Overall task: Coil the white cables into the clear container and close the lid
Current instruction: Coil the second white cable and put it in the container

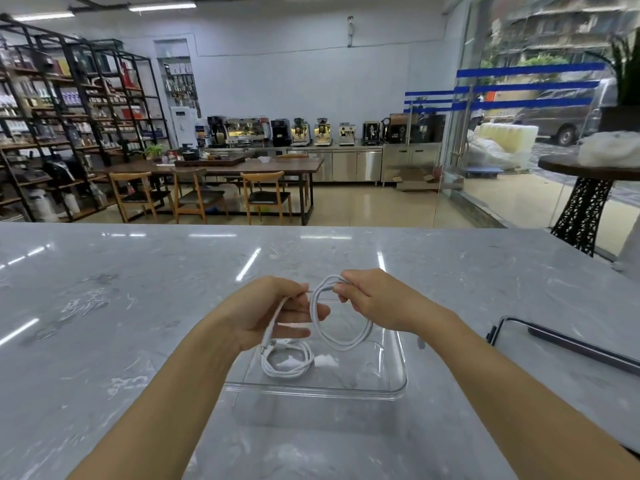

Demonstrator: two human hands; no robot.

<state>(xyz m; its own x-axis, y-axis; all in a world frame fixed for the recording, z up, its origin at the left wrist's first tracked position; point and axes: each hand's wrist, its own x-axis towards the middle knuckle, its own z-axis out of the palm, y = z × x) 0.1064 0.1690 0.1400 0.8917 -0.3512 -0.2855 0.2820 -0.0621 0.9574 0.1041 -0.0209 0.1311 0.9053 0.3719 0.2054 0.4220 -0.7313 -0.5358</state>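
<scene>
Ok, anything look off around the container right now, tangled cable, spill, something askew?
Nothing stands out. The clear container sits level and open on the grey countertop, with one coiled white cable lying inside. Both hands, left hand and right hand, hold a second cable in a loose loop above it. No lid clearly visible.

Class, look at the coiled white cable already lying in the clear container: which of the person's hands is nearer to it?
Left. The left hand hangs just above the coiled cable in the container; the right hand is farther up and to the right, pinching the cable loop.
</scene>
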